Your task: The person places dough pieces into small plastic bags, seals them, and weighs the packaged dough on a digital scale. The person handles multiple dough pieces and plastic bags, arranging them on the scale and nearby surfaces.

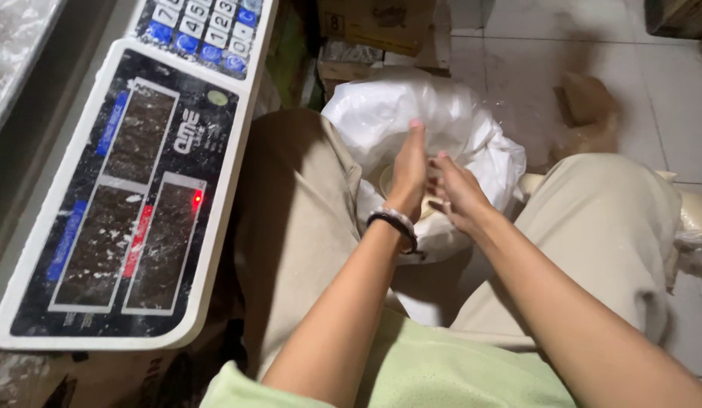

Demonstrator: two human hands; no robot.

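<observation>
A large white plastic bag (381, 113) stands open on the floor between my knees, with a pale powdery mass inside it. My left hand (408, 175), with a dark bracelet on the wrist, reaches into the bag's mouth, fingers pointing away from me. My right hand (455, 193) sits right beside it at the bag's opening, fingers bent and touching the left hand. What the fingers grip is hidden by the hands and the plastic.
A white electronic weighing scale (124, 189) with a dark display panel, a red light and a blue-and-white keypad lies at my left. Cardboard boxes (381, 30) stand behind the bag. A small filled clear bag (695, 219) lies by my right knee on the tiled floor.
</observation>
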